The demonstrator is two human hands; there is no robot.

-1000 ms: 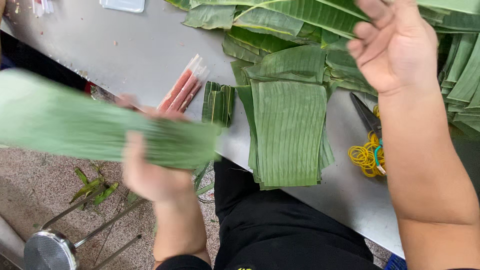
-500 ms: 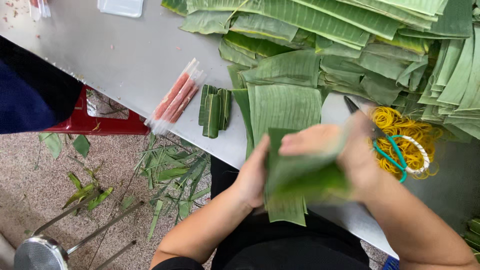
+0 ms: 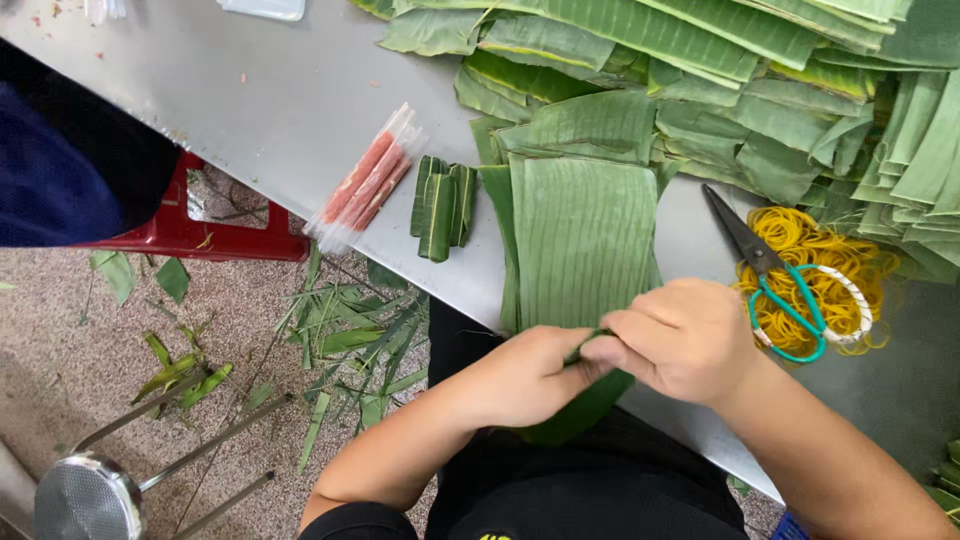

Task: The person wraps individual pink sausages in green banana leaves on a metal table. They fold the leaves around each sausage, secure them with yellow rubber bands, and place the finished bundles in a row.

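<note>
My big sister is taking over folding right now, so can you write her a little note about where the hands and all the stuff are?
Left hand and right hand: both pinch one folded leaf piece at the near table edge, fingertips meeting on it.
Flat cut leaf stack: on the steel table, just beyond the hands.
Small leaf-wrapped bundles: left of the stack, beside clear-wrapped pink sticks.
Scissors: right of the hands, lying on yellow rubber bands.
Done: a few bundles wrapped.
Left: the leaf in hand is untied; many leaves remain piled at the back.

Folded green banana leaf piece (image 3: pixel 580 412), mostly hidden, pinched at the table edge.
</note>
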